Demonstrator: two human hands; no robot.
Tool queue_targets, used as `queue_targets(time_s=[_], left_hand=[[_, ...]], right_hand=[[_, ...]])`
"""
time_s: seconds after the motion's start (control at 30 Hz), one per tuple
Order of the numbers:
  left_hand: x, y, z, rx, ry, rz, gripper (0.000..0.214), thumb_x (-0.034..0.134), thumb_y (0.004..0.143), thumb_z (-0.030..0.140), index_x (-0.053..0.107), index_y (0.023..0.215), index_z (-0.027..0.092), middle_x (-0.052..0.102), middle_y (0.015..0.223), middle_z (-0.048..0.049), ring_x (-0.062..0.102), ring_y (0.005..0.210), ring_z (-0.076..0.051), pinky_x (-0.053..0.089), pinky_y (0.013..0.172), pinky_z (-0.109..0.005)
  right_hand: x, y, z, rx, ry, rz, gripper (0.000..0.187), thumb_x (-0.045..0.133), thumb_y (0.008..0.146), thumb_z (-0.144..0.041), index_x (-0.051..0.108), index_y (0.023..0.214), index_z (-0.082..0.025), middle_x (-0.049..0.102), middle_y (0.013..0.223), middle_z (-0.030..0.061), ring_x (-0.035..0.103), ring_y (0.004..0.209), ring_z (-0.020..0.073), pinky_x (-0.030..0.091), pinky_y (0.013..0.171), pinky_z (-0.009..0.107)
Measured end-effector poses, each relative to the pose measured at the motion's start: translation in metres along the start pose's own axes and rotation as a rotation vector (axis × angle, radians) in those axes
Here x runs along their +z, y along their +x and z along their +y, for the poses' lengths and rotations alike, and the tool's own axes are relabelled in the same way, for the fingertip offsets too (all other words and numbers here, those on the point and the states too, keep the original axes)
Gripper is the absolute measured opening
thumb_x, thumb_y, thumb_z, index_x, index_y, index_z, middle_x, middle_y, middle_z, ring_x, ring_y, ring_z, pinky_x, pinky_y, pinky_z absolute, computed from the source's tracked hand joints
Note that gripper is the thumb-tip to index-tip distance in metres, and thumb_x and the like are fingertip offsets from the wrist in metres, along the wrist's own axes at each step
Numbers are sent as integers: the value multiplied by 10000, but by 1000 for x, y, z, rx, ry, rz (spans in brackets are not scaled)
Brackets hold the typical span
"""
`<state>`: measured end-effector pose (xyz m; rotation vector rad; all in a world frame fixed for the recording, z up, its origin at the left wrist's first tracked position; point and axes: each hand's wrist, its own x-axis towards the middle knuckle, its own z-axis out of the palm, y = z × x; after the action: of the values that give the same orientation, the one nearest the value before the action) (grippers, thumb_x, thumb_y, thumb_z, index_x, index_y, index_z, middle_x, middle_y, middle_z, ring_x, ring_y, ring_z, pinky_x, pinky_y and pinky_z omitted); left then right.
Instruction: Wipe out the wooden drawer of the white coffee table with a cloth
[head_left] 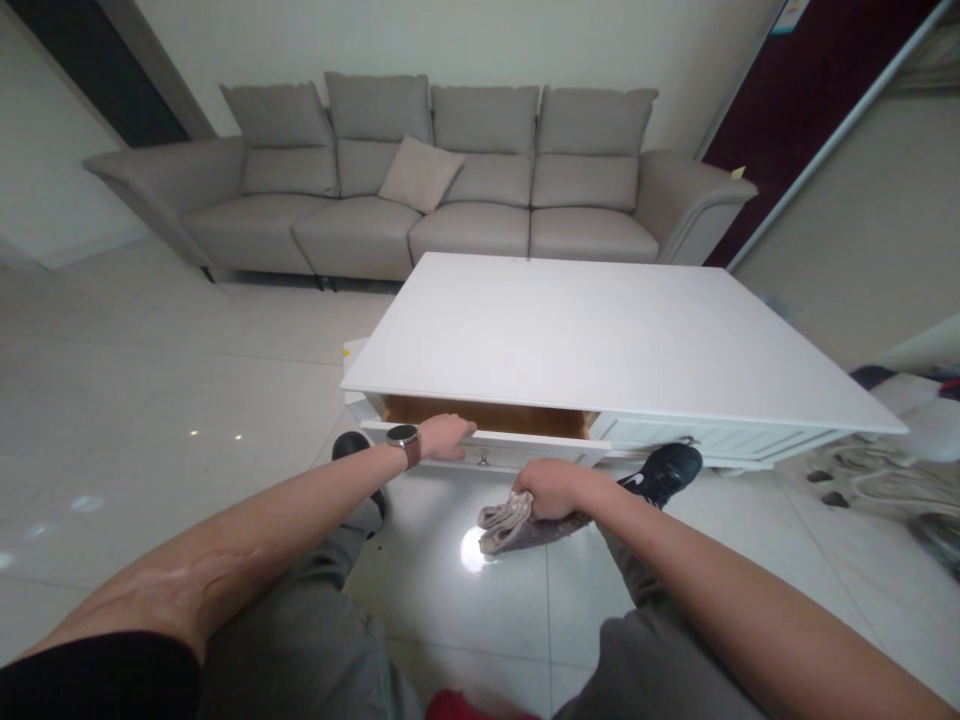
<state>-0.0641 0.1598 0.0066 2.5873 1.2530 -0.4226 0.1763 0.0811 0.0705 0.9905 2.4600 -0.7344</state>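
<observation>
A low white coffee table (600,330) stands in front of me with its left drawer (525,450) pulled partly open, showing a wooden inside. My left hand (444,437), with a watch on the wrist, rests on the top edge of the drawer front, fingers curled over it. My right hand (551,488) is closed on a crumpled grey-beige cloth (510,522), held just below and in front of the drawer, above the floor. A small knob shows on the drawer front between the hands.
A grey sofa (420,190) with a loose cushion (420,172) stands behind the table. My legs in grey trousers and black shoes (664,472) rest on the glossy tiled floor. Cables and clutter (877,485) lie at the right.
</observation>
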Motion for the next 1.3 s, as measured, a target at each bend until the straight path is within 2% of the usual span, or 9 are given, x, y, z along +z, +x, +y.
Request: queue_targets(time_s=[0.13, 0.3, 0.47, 0.7, 0.83, 1.03, 1.2, 1.3], left_hand=[[-1, -3, 5, 31, 16, 7, 269, 662, 767, 298, 734, 999, 183, 777, 1000, -165, 741, 955, -326, 545, 776, -380], [7, -4, 11, 78, 25, 35, 184, 644, 756, 276, 770, 854, 186, 782, 906, -172, 744, 889, -323, 517, 710, -366], [12, -6, 13, 99, -65, 38, 124, 679, 714, 280, 760, 672, 196, 756, 723, -126, 701, 691, -251, 434, 597, -314], [15, -17, 21, 124, -191, -42, 165, 718, 689, 311, 821, 716, 185, 692, 573, -62, 526, 494, -153, 316, 515, -292], [16, -24, 22, 127, -230, -33, 191, 718, 693, 321, 842, 769, 198, 662, 537, -32, 462, 473, -129, 290, 511, -291], [16, -32, 23, 114, -284, -13, 212, 716, 697, 346, 850, 808, 225, 679, 556, -14, 477, 493, -129, 305, 533, -286], [17, -36, 28, 105, -261, 15, 161, 734, 672, 348, 827, 708, 222, 684, 552, -21, 517, 507, -135, 314, 532, -280], [19, -38, 30, 125, -248, 22, 161, 734, 665, 348, 828, 715, 228, 689, 555, -29, 545, 521, -146, 321, 534, -280]], right_hand=[[0, 0, -1, 16, -1, -19, 367, 673, 732, -202, 814, 1071, -185, 788, 1005, 126, 705, 884, 261, 445, 693, 290], [0, 2, 0, -3, 69, -81, 375, 748, 708, -264, 814, 1068, -183, 789, 972, 101, 698, 850, 240, 431, 671, 272], [0, 3, 1, -16, 121, -121, 396, 782, 701, -321, 812, 1079, -205, 790, 994, 83, 698, 867, 232, 418, 656, 263], [4, 6, 11, -56, 266, -191, 426, 810, 672, -382, 809, 1052, -189, 787, 958, 47, 694, 835, 205, 460, 674, 241], [4, 5, 16, -79, 403, -245, 456, 831, 643, -409, 812, 1043, -192, 786, 970, 16, 690, 858, 193, 481, 712, 228], [1, 3, 18, -106, 509, -248, 499, 846, 624, -425, 818, 1058, -180, 785, 951, 17, 687, 873, 198, 503, 776, 242], [4, 4, 26, -114, 626, -256, 492, 854, 617, -431, 831, 1042, -183, 779, 884, 6, 685, 882, 204, 510, 808, 252], [6, 5, 33, -110, 701, -263, 507, 860, 606, -448, 835, 1026, -165, 778, 858, 12, 684, 867, 202, 510, 815, 256]])
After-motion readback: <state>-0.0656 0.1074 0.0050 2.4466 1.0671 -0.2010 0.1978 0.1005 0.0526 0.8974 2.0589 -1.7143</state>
